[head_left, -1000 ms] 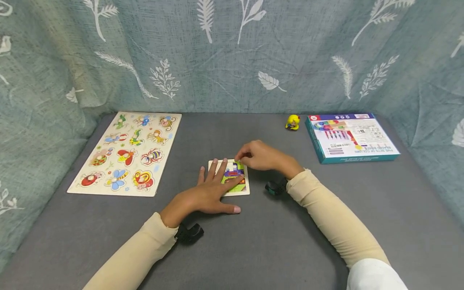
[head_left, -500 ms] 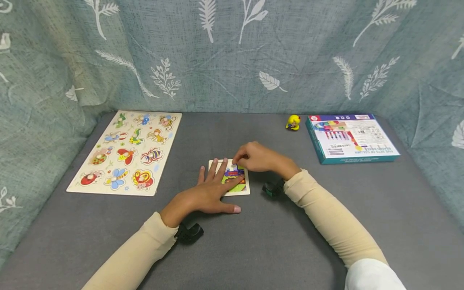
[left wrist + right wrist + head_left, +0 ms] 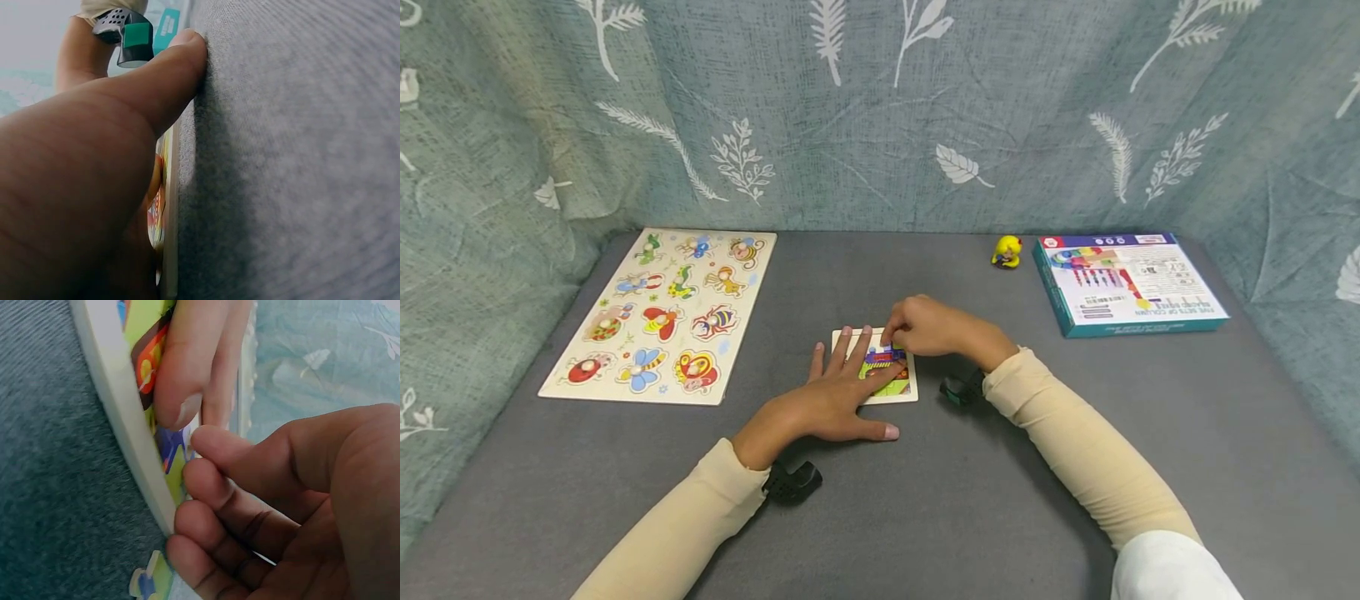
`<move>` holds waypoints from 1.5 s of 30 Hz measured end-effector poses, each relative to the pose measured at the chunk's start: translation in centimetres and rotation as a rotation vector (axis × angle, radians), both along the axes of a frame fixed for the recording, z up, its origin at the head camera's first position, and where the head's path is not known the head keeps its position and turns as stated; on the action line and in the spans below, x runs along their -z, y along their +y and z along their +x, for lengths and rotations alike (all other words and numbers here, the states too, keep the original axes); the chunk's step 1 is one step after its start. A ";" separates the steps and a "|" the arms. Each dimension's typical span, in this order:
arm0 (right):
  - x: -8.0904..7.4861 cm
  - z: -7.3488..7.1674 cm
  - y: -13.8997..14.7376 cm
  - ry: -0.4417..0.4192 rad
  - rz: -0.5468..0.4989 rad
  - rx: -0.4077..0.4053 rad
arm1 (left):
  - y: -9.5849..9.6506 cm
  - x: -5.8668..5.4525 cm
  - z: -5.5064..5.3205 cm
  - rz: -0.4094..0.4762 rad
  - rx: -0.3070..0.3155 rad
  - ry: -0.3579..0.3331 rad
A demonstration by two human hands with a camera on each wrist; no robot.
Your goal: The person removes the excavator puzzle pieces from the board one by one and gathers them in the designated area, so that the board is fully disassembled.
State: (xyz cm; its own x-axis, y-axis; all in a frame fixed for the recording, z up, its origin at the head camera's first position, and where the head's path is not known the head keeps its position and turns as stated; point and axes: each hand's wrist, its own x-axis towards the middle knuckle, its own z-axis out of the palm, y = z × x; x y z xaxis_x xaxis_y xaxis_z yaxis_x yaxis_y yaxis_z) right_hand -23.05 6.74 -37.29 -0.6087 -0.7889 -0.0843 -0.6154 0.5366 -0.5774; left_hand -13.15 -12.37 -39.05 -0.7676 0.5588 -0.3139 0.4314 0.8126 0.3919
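Since a second ago, your right hand has eased slightly nearer to you, its wrist shifting left; your left hand has stayed put. The small jigsaw puzzle lies around the middle of the gray table, well in from its far edge and from both far corners. Your left hand spreads flat across it, fingers straight and apart, thumb on the cloth just off the puzzle's near edge. At the puzzle's far right corner, your right thumb and fingertips are bunched close together over the picture; whether a piece is clamped between them cannot be told. In the right wrist view, a loose puzzle piece, green and blue, shows just beyond the puzzle's end, near your lowest fingertip; whether they touch is unclear.

To work this corner well, it would help to hold the left palm steady so the puzzle cannot slide, and to press straight down with the fingertips, without sideways push. The puzzle looks nearly square, so no long axis stands out. Its sides run roughly along and across the table's far edge. Which way its purple vehicle faces is hidden by your fingers.
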 end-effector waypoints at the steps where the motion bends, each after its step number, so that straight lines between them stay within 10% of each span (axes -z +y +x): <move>1: -0.1 0.0 -0.1 -0.005 0.010 -0.001 | 0.0 0.0 0.0 0.001 0.001 0.002; 45: -0.7 0.2 -0.3 0.019 0.064 0.028 | -0.1 0.2 -0.2 -0.014 -0.001 0.004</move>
State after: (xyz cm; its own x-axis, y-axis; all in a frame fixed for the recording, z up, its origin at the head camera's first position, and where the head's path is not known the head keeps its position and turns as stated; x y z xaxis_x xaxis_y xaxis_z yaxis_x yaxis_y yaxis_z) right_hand -22.87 6.47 -36.64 -0.6321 -0.7651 -0.1225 -0.6104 0.5891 -0.5295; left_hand -13.33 -12.44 -39.28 -0.7693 0.5539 -0.3184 0.4324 0.8182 0.3789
